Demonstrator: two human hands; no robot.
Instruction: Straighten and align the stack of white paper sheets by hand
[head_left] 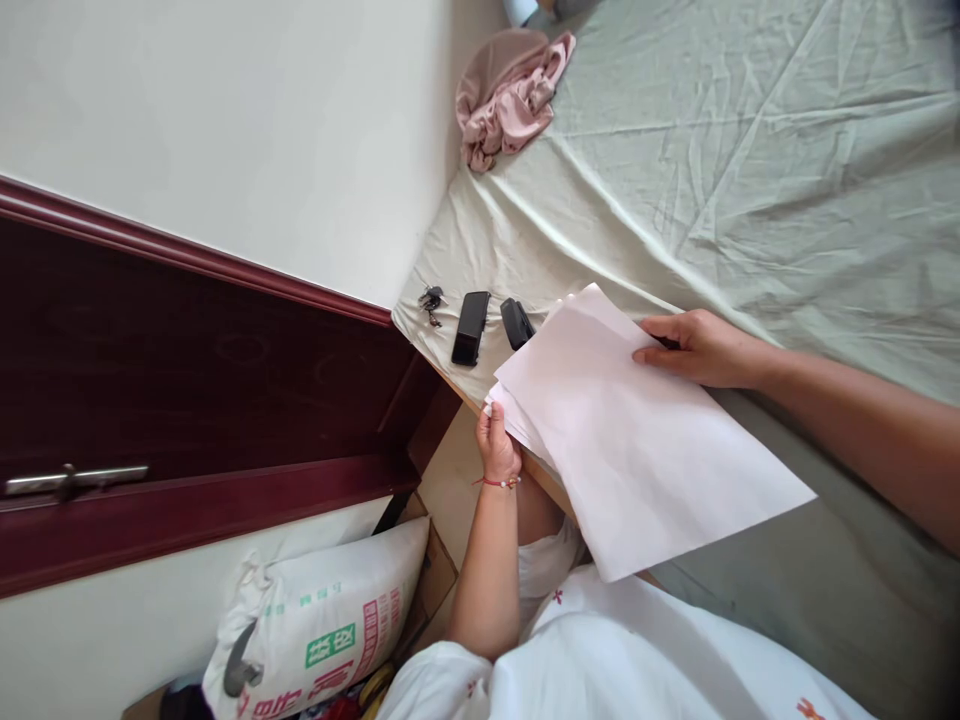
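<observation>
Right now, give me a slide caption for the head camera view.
Both hands, left hand and right hand, hold white paper sheets at a bed's corner.

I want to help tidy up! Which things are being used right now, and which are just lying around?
In use:
- sheets of paper, held by the left hand and the right hand

Just lying about:
- keys, phone and stapler on the bed sheet
- pink cloth
- printed sack on the floor
</observation>
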